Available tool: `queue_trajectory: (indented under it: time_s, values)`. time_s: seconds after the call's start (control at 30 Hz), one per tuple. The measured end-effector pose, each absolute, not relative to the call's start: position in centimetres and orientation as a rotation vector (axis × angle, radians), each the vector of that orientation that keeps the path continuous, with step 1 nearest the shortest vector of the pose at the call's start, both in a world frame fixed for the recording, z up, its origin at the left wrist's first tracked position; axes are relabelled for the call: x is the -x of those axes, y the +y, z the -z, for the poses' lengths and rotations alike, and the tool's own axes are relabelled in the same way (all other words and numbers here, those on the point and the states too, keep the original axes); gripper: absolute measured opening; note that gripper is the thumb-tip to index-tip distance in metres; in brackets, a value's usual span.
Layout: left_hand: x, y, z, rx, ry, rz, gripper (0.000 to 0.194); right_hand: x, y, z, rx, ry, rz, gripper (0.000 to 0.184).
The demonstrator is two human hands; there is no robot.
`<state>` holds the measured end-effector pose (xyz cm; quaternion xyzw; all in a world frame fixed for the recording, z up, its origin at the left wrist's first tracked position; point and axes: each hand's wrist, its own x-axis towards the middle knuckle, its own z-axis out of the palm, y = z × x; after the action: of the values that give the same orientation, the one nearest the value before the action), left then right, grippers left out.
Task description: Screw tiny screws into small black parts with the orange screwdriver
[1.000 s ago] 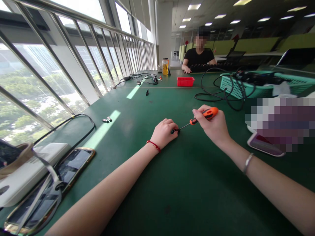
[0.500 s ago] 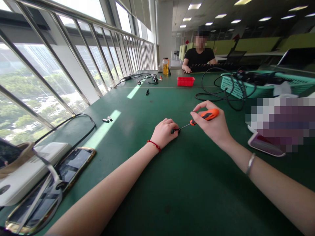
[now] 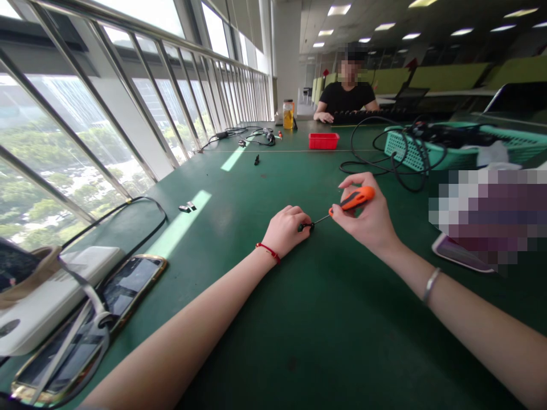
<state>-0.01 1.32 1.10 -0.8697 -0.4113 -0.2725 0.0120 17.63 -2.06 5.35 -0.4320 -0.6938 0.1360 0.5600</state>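
My left hand (image 3: 287,229) rests on the green table, its fingers closed on a small black part (image 3: 306,226) that they mostly hide. An orange and black screwdriver (image 3: 358,197) is in my right hand (image 3: 371,219), its handle between thumb and fingers. The thin metal shaft slants down to the left, and its tip meets the black part at my left fingertips. Exactly how the tip sits in the part is too small to make out.
A red tray (image 3: 323,141) stands farther back, left of a teal basket (image 3: 410,151) with black cables. Small metal pieces (image 3: 187,207) and a phone (image 3: 132,285) lie to the left. A small black piece (image 3: 257,160) lies ahead. Across the table sits a person (image 3: 347,94).
The screwdriver handle has turned and shifted slightly left, with my right thumb lower and nearer the shaft end of the handle. My left hand has kept its place on the black part.
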Motion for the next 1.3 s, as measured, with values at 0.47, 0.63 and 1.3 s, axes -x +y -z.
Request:
queue_trajectory:
  time_s: [0.47, 0.63, 1.3]
  values:
    - [0.0, 1.2, -1.3, 2.719, -1.292, 0.842, 0.013, -17.4, -2.0, -4.3, 0.955, -1.649, -0.316, 0.041]
    - [0.0, 1.2, -1.2, 2.722, -1.292, 0.845, 0.012, -17.2, -2.3, -4.4, 1.118, -1.635, -0.31, 0.024]
    - [0.0, 1.1, -1.2, 2.725, -1.27, 0.862, 0.01, -19.3, -0.4, -1.8, 1.214, -2.08, -0.137, 0.016]
